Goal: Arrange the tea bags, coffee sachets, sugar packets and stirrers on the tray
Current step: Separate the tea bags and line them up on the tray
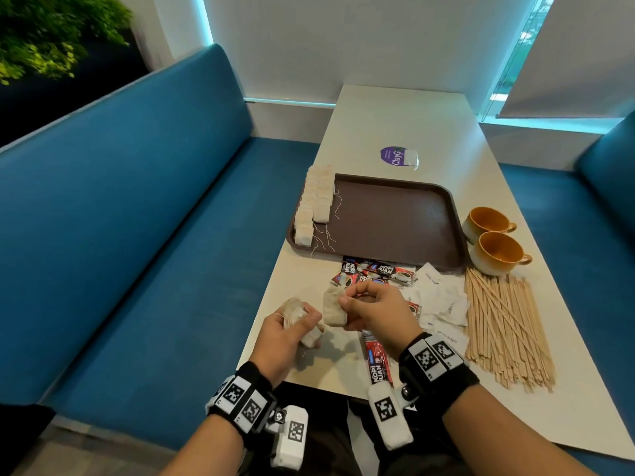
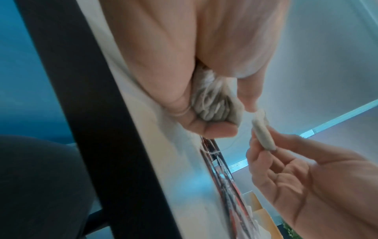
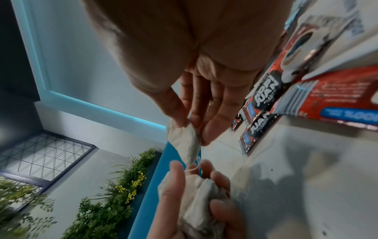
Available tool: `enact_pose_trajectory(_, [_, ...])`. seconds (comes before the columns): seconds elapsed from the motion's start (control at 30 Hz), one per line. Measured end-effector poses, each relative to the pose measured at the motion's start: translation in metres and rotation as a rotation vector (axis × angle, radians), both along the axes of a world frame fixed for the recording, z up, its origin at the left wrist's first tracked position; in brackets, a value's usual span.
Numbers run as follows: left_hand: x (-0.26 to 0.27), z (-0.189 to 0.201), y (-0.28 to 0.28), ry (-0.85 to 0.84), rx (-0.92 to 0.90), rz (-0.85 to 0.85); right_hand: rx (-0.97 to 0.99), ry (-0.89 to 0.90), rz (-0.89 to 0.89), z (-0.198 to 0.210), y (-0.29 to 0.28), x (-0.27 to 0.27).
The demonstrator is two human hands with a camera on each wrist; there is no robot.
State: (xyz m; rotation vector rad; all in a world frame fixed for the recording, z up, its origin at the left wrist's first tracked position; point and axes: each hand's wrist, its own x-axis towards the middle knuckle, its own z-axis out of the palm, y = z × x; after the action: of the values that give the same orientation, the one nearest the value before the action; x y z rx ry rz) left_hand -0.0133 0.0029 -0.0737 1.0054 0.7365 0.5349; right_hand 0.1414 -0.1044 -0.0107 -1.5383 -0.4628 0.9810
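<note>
My left hand (image 1: 292, 329) grips a bunch of pale tea bags (image 1: 295, 314) (image 2: 214, 105) (image 3: 196, 200) near the table's front left edge. Just to its right, my right hand (image 1: 371, 310) pinches a single tea bag (image 1: 332, 309) (image 3: 185, 142) (image 2: 262, 134) between thumb and fingers, a thin string running from it to the bunch. The brown tray (image 1: 395, 218) lies further back, with rows of tea bags (image 1: 314, 206) along its left side. Red coffee sachets (image 1: 374, 271), white sugar packets (image 1: 439, 300) and wooden stirrers (image 1: 505, 328) lie on the table in front of the tray.
Two orange cups (image 1: 494, 242) stand right of the tray. A purple-labelled packet (image 1: 398, 158) lies behind it. One coffee sachet (image 1: 376, 359) lies under my right wrist. A blue bench (image 1: 137, 235) runs along the table's left.
</note>
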Motion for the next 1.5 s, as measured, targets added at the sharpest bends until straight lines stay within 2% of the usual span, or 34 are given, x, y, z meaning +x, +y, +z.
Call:
enact_pose_trajectory(0.17, [0.003,0.003,-0.006,0.0,-0.015,-0.111,0.011,0.008,-0.027,-0.006,-0.002,-0.001])
enact_pose_trajectory(0.4, [0.005,0.005,-0.01,0.025,-0.025,-0.086,0.047,-0.116,0.013,-0.009,-0.007,-0.01])
enact_pose_trajectory(0.6, [0.004,0.009,-0.011,0.06,-0.051,-0.059,-0.039,-0.154,0.061,-0.019,-0.013,-0.011])
enact_pose_trajectory(0.77, [0.004,0.019,0.0,-0.008,-0.261,0.029,-0.056,-0.185,0.018,-0.012,-0.003,0.004])
enact_pose_trajectory(0.83, [0.001,0.022,0.009,-0.02,-0.266,0.043,-0.055,-0.278,0.03,-0.006,0.009,0.018])
enact_pose_trajectory(0.93, [-0.005,0.024,0.02,0.011,-0.217,0.06,-0.009,-0.32,-0.002,0.003,0.034,0.044])
enact_pose_trajectory(1.03, [-0.01,0.019,0.027,0.122,-0.117,0.064,-0.009,-0.356,0.008,0.013,0.069,0.071])
enact_pose_trajectory(1.1, [-0.012,0.015,0.029,0.196,-0.065,0.032,-0.05,-0.376,0.026,0.015,0.094,0.088])
enact_pose_trajectory(1.23, [-0.009,0.012,0.034,0.236,-0.055,-0.011,-0.183,-0.446,0.082,0.008,0.144,0.114])
enact_pose_trajectory(1.5, [-0.012,0.014,0.043,0.203,-0.113,-0.077,-0.319,-0.616,0.191,-0.01,0.203,0.139])
